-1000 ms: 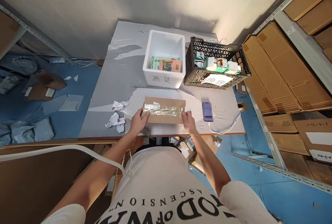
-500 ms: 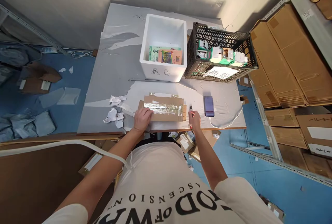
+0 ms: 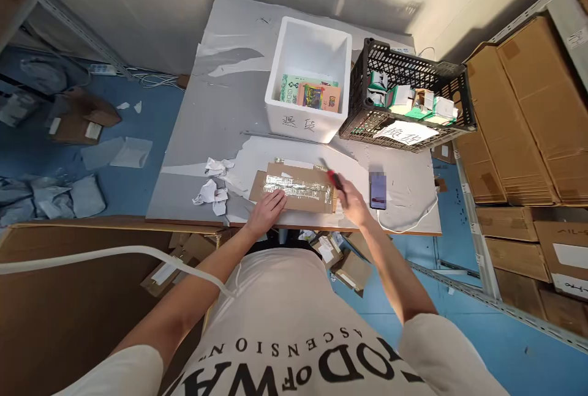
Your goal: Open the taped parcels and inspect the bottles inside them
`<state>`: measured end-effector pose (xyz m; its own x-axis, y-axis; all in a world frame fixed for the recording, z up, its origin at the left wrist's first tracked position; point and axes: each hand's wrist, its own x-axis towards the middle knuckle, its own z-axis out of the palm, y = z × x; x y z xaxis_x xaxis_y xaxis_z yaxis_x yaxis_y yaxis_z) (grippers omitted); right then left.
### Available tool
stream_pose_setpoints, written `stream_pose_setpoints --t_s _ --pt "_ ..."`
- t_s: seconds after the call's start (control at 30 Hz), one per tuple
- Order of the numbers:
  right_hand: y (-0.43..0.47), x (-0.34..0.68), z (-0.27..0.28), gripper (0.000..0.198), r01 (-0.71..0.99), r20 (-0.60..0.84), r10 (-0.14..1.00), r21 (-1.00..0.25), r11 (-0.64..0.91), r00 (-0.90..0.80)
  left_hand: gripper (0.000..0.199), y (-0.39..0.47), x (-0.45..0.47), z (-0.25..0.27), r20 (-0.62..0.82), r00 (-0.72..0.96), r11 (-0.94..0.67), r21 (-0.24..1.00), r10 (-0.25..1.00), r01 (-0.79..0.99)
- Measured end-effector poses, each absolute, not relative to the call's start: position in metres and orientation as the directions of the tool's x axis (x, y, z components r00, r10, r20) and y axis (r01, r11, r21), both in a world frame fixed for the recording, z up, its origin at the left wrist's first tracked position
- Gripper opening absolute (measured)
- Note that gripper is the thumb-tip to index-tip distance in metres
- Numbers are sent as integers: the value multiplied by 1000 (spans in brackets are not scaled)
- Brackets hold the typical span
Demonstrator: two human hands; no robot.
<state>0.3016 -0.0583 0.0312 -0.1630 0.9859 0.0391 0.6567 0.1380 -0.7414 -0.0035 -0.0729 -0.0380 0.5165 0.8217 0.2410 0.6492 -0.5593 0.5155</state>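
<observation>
A flat cardboard box with clear tape across its top lies near the table's front edge. My left hand rests on the box's left front part, its fingers stretched out over the tape. In my right hand is a red and black utility knife, gripped at the handle. Its thin blade points up and left, over the box's right back corner. Whether the blade touches the box I cannot tell.
Behind the box stand a white foam box holding colourful packs and a black plastic crate with small boxes. A phone on a white cable lies at right. Crumpled paper is at left. Cardboard boxes fill the right-hand shelf.
My right hand has raised the utility knife from beside the box and turned its blade toward the box's back right corner. My left hand's fingers now lie flatter on top. The view has shifted.
</observation>
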Motion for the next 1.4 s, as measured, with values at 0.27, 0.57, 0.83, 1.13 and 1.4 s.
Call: stream_pose_setpoints --t_s 0.27,0.57,0.83,1.13,1.4 --pt "-7 215 45 51 645 -116 794 -657 390 -597 34 -71 -4 -45 266 502 -554 569 823 607" --pt "4 205 68 62 677 -382 576 -223 701 -722 34 -74 -7 -53 400 532 -665 408 746 625" --pt "8 205 85 61 605 -503 509 -35 795 -698 35 -70 -7 -51 427 560 -699 328 710 636" --pt "-22 318 115 82 711 -587 597 51 701 -547 36 -71 -5 -46 368 551 -662 380 749 646" --pt "-61 379 126 86 795 -507 711 80 601 -487 37 -69 -2 -44 329 561 -650 393 760 651"
